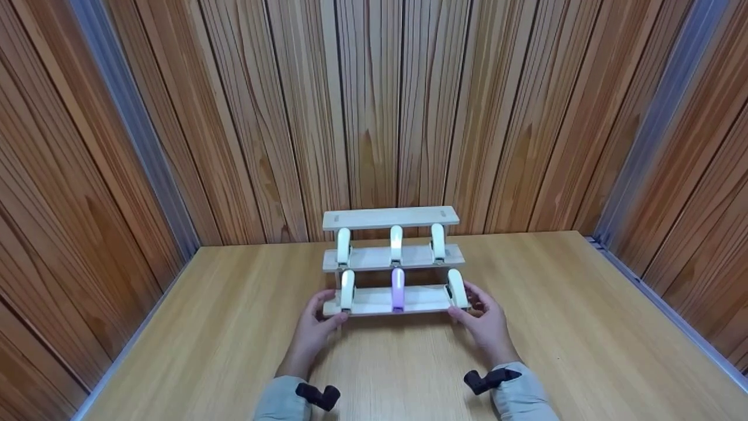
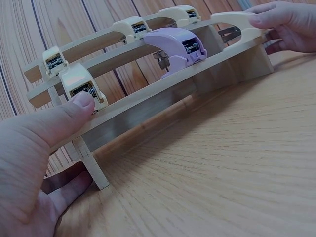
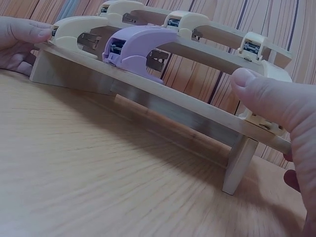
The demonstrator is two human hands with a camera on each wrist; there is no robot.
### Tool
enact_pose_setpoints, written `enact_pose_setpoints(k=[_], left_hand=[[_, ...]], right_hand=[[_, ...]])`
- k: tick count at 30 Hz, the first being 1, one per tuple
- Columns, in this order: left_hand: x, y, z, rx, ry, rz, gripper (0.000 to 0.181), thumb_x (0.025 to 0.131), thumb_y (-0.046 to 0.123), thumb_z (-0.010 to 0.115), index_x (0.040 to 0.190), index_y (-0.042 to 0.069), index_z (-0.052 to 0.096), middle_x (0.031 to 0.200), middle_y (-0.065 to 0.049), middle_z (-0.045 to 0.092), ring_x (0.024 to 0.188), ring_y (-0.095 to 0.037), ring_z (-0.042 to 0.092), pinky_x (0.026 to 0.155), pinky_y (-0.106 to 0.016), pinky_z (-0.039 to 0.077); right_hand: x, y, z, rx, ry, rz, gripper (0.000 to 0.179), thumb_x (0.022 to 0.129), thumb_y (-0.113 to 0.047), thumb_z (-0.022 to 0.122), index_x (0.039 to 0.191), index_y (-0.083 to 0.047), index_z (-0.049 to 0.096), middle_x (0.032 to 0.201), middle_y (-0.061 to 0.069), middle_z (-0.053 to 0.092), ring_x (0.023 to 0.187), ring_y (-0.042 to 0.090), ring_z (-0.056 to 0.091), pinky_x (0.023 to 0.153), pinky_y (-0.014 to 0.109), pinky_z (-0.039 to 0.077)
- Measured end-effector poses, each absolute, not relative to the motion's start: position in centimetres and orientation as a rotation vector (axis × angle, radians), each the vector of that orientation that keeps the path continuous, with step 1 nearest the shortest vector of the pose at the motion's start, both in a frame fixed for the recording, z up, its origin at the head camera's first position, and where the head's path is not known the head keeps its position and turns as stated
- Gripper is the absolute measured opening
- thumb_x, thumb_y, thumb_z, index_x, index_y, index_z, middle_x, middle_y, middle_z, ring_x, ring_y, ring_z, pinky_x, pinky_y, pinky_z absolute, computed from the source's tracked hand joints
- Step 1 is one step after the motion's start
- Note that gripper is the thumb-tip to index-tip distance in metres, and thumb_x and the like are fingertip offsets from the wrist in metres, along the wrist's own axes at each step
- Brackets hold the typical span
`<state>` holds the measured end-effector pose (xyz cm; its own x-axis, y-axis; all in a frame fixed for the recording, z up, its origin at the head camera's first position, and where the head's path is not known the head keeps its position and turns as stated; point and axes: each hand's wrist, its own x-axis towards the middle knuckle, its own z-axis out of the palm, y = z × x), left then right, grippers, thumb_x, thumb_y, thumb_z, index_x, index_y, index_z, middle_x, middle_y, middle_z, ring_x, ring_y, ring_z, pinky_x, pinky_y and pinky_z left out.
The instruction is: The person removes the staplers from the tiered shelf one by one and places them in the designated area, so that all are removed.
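Note:
A three-tier pale wooden stand (image 1: 368, 303) is between my two hands on the tabletop. Curved, stapler-like tools with springs at one end sit on its lower two tiers. On the bottom tier, a purple one (image 1: 398, 289) is flanked by a cream one at left (image 1: 347, 289) and another at right (image 1: 457, 287). My left hand (image 1: 314, 327) grips the stand's left end, its thumb against the left cream tool (image 2: 81, 81) and fingers lower down. At the right end my right hand (image 1: 488, 327) grips likewise, thumb by the right cream tool; its fingers are partly hidden.
The middle tier bears three cream tools, including the central one (image 1: 396, 245). No tools sit on the top tier (image 1: 391, 217). Wood-panelled walls (image 1: 374, 117) rise behind and at both sides of the wooden table (image 1: 234, 351). Each wrist wears a black mount (image 1: 318, 397).

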<state>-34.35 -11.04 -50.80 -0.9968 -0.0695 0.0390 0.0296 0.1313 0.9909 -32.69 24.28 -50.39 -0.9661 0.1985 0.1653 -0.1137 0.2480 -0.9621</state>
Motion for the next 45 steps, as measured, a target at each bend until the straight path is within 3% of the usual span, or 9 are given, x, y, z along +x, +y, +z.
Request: enact_pose_setpoints(k=[6, 18, 28, 34, 45], left_hand=[[-34.2, -11.4, -51.2, 0.036, -2.307, -2.038, 0.064, 0.086, 0.020, 0.082, 0.143, 0.016, 0.053, 0.151, -0.007, 0.050, 0.147, -0.036, 0.031, 0.116, -0.061, 0.026], [-34.1, -11.7, -51.5, 0.079, -2.322, -2.041, 0.066, 0.085, 0.026, 0.082, 0.144, 0.020, 0.052, 0.154, -0.007, 0.047, 0.146, -0.037, 0.033, 0.115, -0.062, 0.029], [-34.1, -11.4, -51.4, 0.060, -2.304, -2.032, 0.060, 0.085, 0.020, 0.082, 0.139, 0.019, 0.055, 0.151, -0.007, 0.049, 0.143, -0.034, 0.035, 0.110, -0.055, 0.037], [-34.2, -11.3, -51.1, 0.076, -2.311, -2.055, 0.065, 0.084, 0.023, 0.083, 0.142, 0.019, 0.054, 0.151, -0.004, 0.050, 0.145, -0.032, 0.033, 0.114, -0.058, 0.030], [-34.3, -11.3, -50.9, 0.046, -2.322, -2.041, 0.066, 0.085, 0.025, 0.082, 0.144, 0.018, 0.052, 0.151, -0.005, 0.050, 0.146, -0.033, 0.033, 0.114, -0.058, 0.033]], right_hand=[[-32.5, 24.6, -50.5, -0.067, -2.271, 1.778, 0.071, 0.083, -0.025, 0.085, 0.146, -0.016, 0.054, 0.123, 0.012, 0.057, 0.110, 0.026, 0.051, 0.096, 0.036, 0.042], [-32.2, 25.4, -50.7, -0.075, -2.261, 1.847, 0.073, 0.083, -0.022, 0.085, 0.147, -0.017, 0.052, 0.137, 0.011, 0.056, 0.120, 0.028, 0.054, 0.100, 0.037, 0.043], [-32.1, 25.5, -50.9, -0.033, -2.174, 1.868, 0.068, 0.082, -0.014, 0.085, 0.143, -0.009, 0.054, 0.131, 0.012, 0.058, 0.109, 0.024, 0.057, 0.087, 0.025, 0.048], [-31.9, 25.8, -50.6, -0.042, -2.194, 1.875, 0.068, 0.084, -0.018, 0.084, 0.145, -0.011, 0.052, 0.136, 0.012, 0.056, 0.117, 0.026, 0.055, 0.092, 0.023, 0.047], [-31.9, 27.3, -50.3, -0.068, -2.156, 1.944, 0.072, 0.086, -0.013, 0.082, 0.148, -0.007, 0.047, 0.145, 0.015, 0.051, 0.128, 0.025, 0.051, 0.092, 0.013, 0.046]])
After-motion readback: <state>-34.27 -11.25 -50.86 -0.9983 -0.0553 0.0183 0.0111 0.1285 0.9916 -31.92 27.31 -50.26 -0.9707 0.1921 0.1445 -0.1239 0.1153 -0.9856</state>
